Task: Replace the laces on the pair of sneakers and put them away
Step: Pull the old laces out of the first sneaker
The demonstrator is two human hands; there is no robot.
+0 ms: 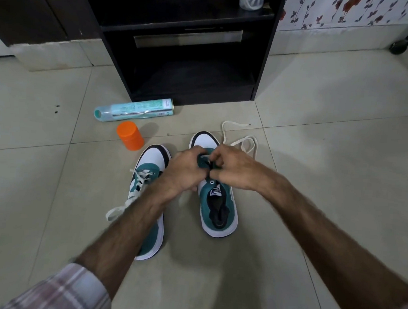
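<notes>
Clearly both hands, left hand (185,170) and right hand (231,168), pinch the limp lace (243,142) at the right sneaker (219,203); best gripped near its stiff tip.

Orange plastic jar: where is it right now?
Head view, left of centre: the orange plastic jar lies on the tiled floor, between the pale green spray can and the left sneaker.

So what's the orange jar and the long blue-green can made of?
The orange jar looks like matte plastic: solid colour, soft dull sheen, moulded lid. The spray can, lying on the floor, seems to be metal with a glossy printed skin, judging by the bright streak along it, though I can't be sure.
</notes>
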